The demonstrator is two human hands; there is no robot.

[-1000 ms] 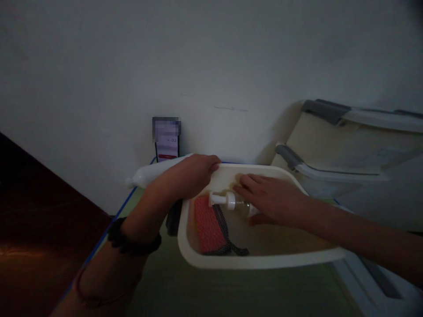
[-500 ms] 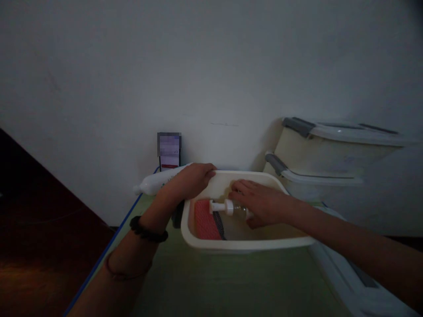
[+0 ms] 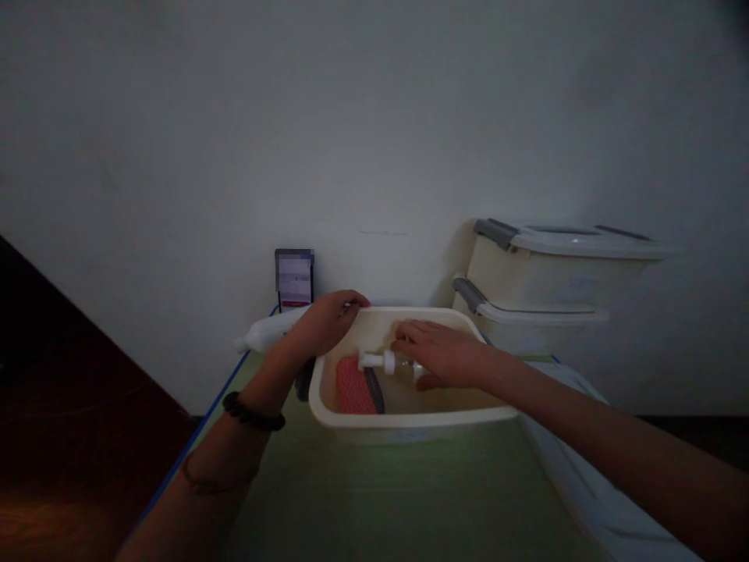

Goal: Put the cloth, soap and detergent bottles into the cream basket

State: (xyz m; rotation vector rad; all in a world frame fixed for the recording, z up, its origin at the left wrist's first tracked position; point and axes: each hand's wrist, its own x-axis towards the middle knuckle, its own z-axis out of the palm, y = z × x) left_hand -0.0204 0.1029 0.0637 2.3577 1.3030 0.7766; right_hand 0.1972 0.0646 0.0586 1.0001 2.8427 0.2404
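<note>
A cream plastic basin (image 3: 413, 422) stands on the green table. My left hand (image 3: 331, 324) is closed over its far left rim, thumb and fingers at the edge. Inside the basin, my right hand (image 3: 441, 355) is wrapped round a clear pump bottle (image 3: 403, 364) with a white pump head. The bottle lies on its side, its nozzle pointing left; most of its body is hidden under my fingers. Below the nozzle, at the left end of the basin, is a red textured piece (image 3: 354, 388), with a dark dotted piece (image 3: 374, 390) beside it.
A white bottle (image 3: 269, 332) lies behind my left wrist. Against the wall leans a phone (image 3: 295, 279). Lidded storage boxes (image 3: 562, 273) with grey latches are stacked at the right. A dark object (image 3: 303, 380), partly hidden, sits left of the basin on the green tabletop (image 3: 403, 499).
The whole view has shifted slightly, so the basin, boxes and hands appear further left. Both hands keep their places on the rim and the pump bottle.
</note>
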